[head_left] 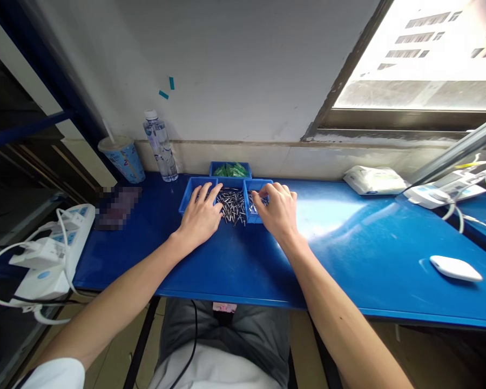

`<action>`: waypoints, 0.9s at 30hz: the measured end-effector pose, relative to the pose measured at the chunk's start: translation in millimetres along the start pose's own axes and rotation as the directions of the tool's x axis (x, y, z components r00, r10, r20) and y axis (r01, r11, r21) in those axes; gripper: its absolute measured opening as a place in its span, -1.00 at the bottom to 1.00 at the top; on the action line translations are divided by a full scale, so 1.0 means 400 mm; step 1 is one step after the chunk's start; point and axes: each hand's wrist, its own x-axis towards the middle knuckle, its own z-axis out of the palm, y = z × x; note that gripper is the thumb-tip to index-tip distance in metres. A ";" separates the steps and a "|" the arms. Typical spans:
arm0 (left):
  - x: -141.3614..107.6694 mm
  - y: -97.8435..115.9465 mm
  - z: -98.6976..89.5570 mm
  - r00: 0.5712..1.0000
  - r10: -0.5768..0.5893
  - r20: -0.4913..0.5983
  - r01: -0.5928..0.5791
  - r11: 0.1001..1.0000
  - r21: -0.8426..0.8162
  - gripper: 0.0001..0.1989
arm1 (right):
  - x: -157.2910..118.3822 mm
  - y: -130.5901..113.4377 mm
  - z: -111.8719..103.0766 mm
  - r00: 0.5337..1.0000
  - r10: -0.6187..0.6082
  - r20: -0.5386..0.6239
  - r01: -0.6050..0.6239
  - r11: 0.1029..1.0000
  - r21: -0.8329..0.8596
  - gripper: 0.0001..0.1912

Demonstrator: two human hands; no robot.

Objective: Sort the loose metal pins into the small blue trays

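My left hand (201, 213) lies over the left blue bin (185, 201), its fingers spread and reaching towards the middle pile. That pile is of small, thin metal pieces (233, 207) that look like rivets, between the two side bins. My right hand (280, 209) is above the right blue bin (253, 218), with thumb and fingers bent together over it. Whatever is between those fingertips is too small or hidden to make out. More small pieces show in the right bin; my left hand covers most of the left one. Behind stands a blue bin (214, 168) holding green packets (231, 170).
On the blue table (243, 265), a water bottle (162, 148) and a paper cup (123, 159) stand at back left. A power strip (75, 237) with cables lies left. To the right are a tissue pack (375, 180), another power strip (441, 190) and a white object (456, 268).
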 end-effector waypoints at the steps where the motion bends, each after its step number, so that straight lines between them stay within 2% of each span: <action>1: 0.000 0.000 0.001 1.000 0.000 0.006 0.000 1.000 0.001 -0.81 | -0.001 -0.003 0.000 1.000 -0.006 0.006 0.006 1.000 0.007 -0.72; 10: 0.004 0.001 -0.001 1.000 0.013 0.005 -0.013 0.999 -0.038 -0.86 | -0.006 -0.011 0.004 0.997 -0.071 0.011 0.070 0.995 0.073 -0.76; 17: 0.003 0.008 0.001 1.000 0.021 -0.023 -0.022 0.996 -0.085 -0.87 | -0.008 -0.016 -0.001 0.982 -0.187 -0.006 0.186 0.974 0.127 -0.75; 20: 0.004 0.005 0.004 0.998 0.011 -0.060 -0.017 0.995 -0.097 -0.89 | -0.010 -0.026 -0.012 0.940 -0.336 0.058 0.322 0.931 0.173 -0.78; 23: 0.007 0.001 0.003 0.994 -0.027 -0.109 0.008 0.985 -0.172 -0.91 | -0.016 -0.039 -0.022 0.863 -0.479 0.160 0.447 0.873 0.196 -0.75; 25: 0.010 0.000 0.000 0.992 -0.044 -0.121 0.016 0.974 -0.227 -0.93 | -0.019 -0.045 -0.025 0.830 -0.521 0.200 0.486 0.851 0.199 -0.72; 27: 0.013 0.001 -0.005 0.990 -0.058 -0.127 0.021 0.961 -0.275 -0.92 | -0.022 -0.048 -0.026 0.818 -0.530 0.222 0.494 0.846 0.199 -0.73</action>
